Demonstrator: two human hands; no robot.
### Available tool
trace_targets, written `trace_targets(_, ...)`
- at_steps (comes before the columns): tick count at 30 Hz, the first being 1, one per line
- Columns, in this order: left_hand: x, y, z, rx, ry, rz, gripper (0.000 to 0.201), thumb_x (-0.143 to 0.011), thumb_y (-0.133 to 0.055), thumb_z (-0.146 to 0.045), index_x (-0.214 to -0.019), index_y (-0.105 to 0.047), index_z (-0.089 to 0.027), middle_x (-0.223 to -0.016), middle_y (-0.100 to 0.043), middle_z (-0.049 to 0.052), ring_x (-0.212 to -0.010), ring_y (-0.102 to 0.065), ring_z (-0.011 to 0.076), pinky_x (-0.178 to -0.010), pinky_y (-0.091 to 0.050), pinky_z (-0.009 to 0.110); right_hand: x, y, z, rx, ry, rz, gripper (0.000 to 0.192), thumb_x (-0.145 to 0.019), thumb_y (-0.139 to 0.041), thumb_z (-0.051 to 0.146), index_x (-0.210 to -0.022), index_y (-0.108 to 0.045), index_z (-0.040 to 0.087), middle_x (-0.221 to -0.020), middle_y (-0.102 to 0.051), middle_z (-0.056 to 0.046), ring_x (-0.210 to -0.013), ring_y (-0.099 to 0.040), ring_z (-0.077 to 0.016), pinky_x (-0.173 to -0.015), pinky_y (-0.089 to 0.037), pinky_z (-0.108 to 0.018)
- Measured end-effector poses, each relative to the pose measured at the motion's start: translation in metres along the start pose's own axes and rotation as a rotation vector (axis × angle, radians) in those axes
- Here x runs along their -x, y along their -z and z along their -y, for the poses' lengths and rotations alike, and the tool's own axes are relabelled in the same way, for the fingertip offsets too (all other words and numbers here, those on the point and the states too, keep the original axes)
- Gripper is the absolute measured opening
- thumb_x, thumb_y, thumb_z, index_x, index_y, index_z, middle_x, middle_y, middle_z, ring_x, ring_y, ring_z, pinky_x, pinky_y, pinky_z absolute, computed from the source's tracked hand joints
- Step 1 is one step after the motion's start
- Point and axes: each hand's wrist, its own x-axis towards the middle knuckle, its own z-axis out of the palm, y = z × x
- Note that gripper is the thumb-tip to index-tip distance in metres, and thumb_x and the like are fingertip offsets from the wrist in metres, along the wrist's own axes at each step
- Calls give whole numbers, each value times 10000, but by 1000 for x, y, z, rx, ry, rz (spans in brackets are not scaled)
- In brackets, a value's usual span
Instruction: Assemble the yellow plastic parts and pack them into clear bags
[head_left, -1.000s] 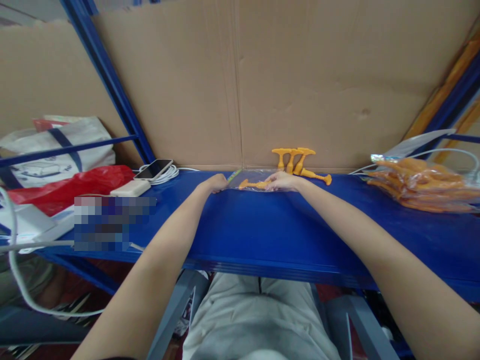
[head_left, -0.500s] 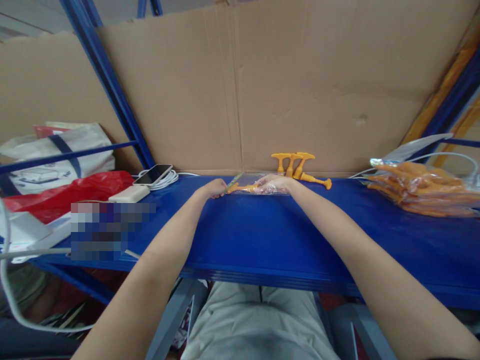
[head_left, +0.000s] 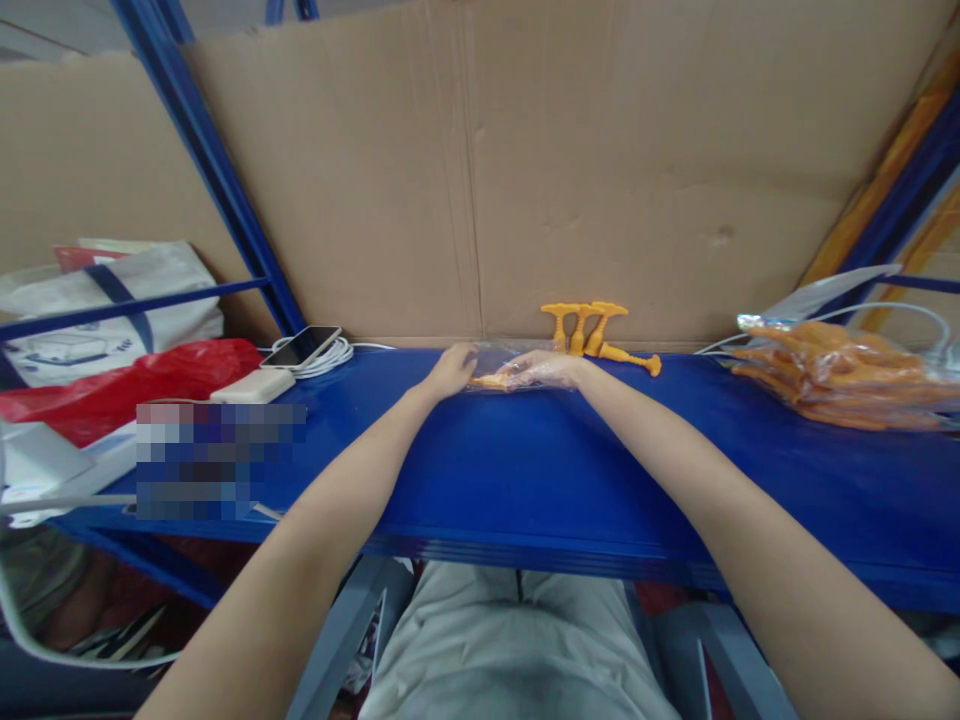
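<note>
At the back middle of the blue shelf, my left hand (head_left: 452, 370) has its fingers bent over the left end of a clear plastic bag (head_left: 496, 352). My right hand (head_left: 541, 368) is at the bag's other side, fingers closed round the orange hammer-shaped plastic piece (head_left: 491, 381). Only part of that piece shows, at the bag's left end; I cannot tell whether my right fingers are inside the bag or over it. Just beyond my right hand, several orange hammer-shaped pieces (head_left: 591, 318) lean on the cardboard, and another lies on the shelf.
Filled bags of orange pieces (head_left: 847, 370) lie at the right. To the left are a phone (head_left: 304, 347) on a coiled white cable, a white power bank (head_left: 253, 387), a red plastic bag (head_left: 150, 385) and a white cloth bag (head_left: 176, 290). Cardboard (head_left: 637, 170) closes off the back.
My left hand has moved right onto the bag's end, and the green strip by its fingers no longer shows. The orange piece is more covered by my right hand.
</note>
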Motion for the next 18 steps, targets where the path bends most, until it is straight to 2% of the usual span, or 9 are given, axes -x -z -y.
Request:
trace_targets(2, 0, -8, -2, -10, -88, 94, 432, -934, -358, -196, -1294, -588, -128, -1463, -543, 117, -1396, -445, 179, -1187, -295, 343, 4, 0, 0, -104, -42, -12, 250, -741, -717, 88, -979, -748, 160, -1044, -755, -59, -944, -685, -142, -932, -506, -251)
trace_targets(5, 0, -14, -3, -53, -89, 224, 502, -980, -275, -258, -1409, -514, -152, -1545, -445, 90, -1465, -344, 175, -1218, -224, 355, 16, 4, 2, -180, -98, -18, 253, -730, -700, 34, -950, -743, 151, -1046, -758, -77, -951, -696, -146, -941, -512, -258)
trace_targets(7, 0, -15, -3, -84, -67, 290, 533, -995, -226, -278, -1452, -472, -152, -1562, -413, 85, -1476, -320, 171, -1224, -192, 346, 27, 12, 6, -160, -119, -39, 236, -743, -684, 32, -944, -739, 143, -1059, -757, -99, -942, -706, -157, -931, -529, -276)
trace_targets(9, -1, -14, -4, -106, -63, 337, 553, -1001, -187, -277, -1472, -448, -150, -1570, -393, 79, -1478, -311, 161, -1227, -172, 333, 42, 25, 10, -39, -135, -113, 194, -798, -655, 80, -963, -740, 135, -1060, -757, -120, -923, -717, -180, -918, -549, -315)
trace_targets(12, -1, -13, -6, -122, -61, 365, 563, -1001, -168, -265, -1470, -445, -121, -1573, -376, 91, -1481, -298, 154, -1224, -164, 313, 69, 51, 10, 391, -187, -419, 223, -855, -582, 117, -999, -752, 121, -1028, -759, -145, -949, -722, -241, -912, -557, -371)
trace_targets(15, -1, -13, -6, -107, -41, 341, 548, -997, -202, -261, -1447, -468, -97, -1557, -395, 116, -1469, -328, 167, -1217, -196, 316, 98, 79, -5, 856, -273, -772, 307, -854, -540, 112, -1074, -754, 120, -1138, -729, -176, -1132, -661, -318, -997, -504, -418)
trace_targets(17, -1, -13, -6, -103, -45, 329, 536, -995, -214, -259, -1435, -484, -114, -1544, -419, 109, -1455, -356, 164, -1213, -216, 322, 115, 95, -24, 999, -382, -913, 382, -892, -495, 169, -1203, -710, 115, -1250, -675, -209, -1187, -628, -357, -993, -498, -477)
trace_targets(18, 0, -13, -6, -108, -53, 330, 534, -995, -212, -260, -1428, -493, -123, -1542, -427, 101, -1451, -363, 160, -1212, -218, 318, 122, 102, -35, 1035, -434, -931, 411, -901, -499, 214, -1256, -683, 121, -1296, -647, -217, -1207, -613, -370, -984, -502, -497)
